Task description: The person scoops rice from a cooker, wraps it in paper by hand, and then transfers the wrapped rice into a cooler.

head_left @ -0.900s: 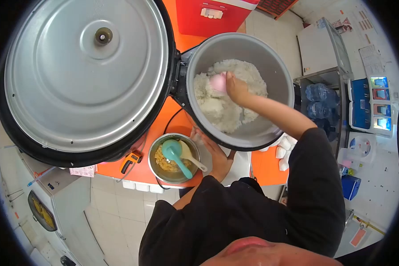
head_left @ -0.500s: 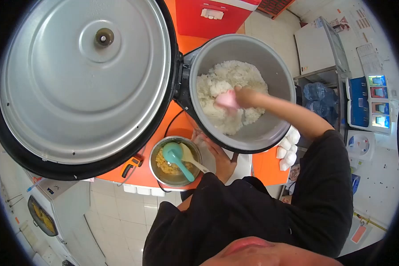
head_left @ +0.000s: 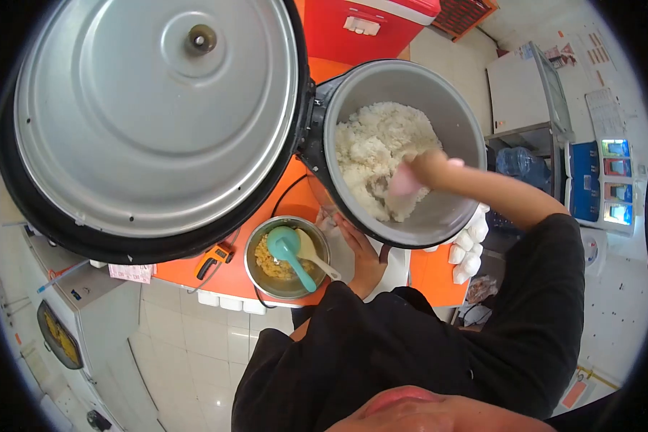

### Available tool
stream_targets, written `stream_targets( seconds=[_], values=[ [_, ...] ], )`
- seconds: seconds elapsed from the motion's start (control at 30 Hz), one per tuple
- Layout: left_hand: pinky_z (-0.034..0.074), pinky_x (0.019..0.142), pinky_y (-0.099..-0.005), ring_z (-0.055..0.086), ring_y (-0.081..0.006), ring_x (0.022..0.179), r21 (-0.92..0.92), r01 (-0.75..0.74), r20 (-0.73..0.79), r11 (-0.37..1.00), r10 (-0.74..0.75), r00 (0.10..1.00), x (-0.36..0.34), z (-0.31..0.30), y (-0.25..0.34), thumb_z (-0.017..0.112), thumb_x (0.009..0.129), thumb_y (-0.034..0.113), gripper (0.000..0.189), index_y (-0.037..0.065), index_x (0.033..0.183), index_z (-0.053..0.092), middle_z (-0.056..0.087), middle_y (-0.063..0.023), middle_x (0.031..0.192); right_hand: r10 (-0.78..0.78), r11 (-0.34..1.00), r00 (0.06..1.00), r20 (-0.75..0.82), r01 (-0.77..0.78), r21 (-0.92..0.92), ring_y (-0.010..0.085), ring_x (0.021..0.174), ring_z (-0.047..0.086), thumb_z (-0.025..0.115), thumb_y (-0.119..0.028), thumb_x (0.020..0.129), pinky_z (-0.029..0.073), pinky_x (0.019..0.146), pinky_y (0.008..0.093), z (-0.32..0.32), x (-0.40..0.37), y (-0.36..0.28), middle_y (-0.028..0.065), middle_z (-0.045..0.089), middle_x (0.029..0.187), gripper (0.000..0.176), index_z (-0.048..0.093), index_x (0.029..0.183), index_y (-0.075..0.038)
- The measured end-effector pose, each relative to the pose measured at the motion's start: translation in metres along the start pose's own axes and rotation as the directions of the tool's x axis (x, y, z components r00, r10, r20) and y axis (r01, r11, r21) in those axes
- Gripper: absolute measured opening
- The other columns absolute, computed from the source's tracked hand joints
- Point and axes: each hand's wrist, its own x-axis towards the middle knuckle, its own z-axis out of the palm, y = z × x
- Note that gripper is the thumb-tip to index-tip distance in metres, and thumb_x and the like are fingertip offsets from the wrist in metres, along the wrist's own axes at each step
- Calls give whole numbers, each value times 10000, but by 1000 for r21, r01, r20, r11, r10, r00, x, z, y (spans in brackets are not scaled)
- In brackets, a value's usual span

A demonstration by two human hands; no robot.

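A large grey cooker pot (head_left: 453,144) holds a mound of white rice (head_left: 371,147). Inside it, my right hand (head_left: 430,170) is closed around the handle of a pink rice paddle (head_left: 406,181), whose blade is in the rice. Against the pot's near outer side, my left hand (head_left: 362,252) has its fingers stretched out, with crumpled clear plastic (head_left: 327,218) by the fingertips. Just left of that hand stands a steel bowl (head_left: 268,289) of yellow food (head_left: 266,261). A teal ladle (head_left: 286,250) and a cream paddle (head_left: 317,254) lie in the bowl.
The cooker's big metal lid (head_left: 122,129) stands open at left. On the orange table (head_left: 180,268) lies an orange infrared thermometer (head_left: 212,261). White wrapped bundles (head_left: 468,252) sit right of the pot. A red cooler box (head_left: 371,32) is behind it.
My right hand has moved the pink paddle rightward and toward me through the rice. My left hand stays by the pot's side. The whole view has shifted slightly.
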Motion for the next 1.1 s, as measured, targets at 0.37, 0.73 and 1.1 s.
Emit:
stream_targets(
  seconds=[0.37, 0.73, 1.1],
  values=[
    [20, 1128, -568, -129, -515, 1386, 37, 36, 36, 999, -38, 999, -4, 5, -8, 778, 690, 102, 1252, -14, 1432, -224, -190, -345, 1475, -405, 727, 837, 367, 52, 685, 285, 626, 667, 505, -63, 708, 519, 546, 424, 32, 17, -21, 232, 656, 819, 500, 510, 1202, 12],
    [69, 1134, -547, -98, -539, 1381, 79, 54, 44, 995, -57, 997, -17, 9, -16, 739, 685, 8, 1213, -20, 1433, -215, -204, -346, 1472, -582, 677, 773, 252, 288, 678, 264, 540, 600, 480, -11, 773, 470, 471, 389, -66, -28, 34, 207, 618, 873, 543, 381, 1306, -45],
    [34, 1130, -566, -140, -516, 1383, 215, 51, 148, 975, -84, 985, -6, -7, 0, 827, 644, 222, 1367, 11, 1410, -285, -222, -336, 1471, 65, 901, 945, -321, 82, 426, 350, 678, 677, 556, -79, 827, 538, 572, 410, 10, -8, 15, 176, 665, 770, 419, 395, 1179, 82]
  ],
)
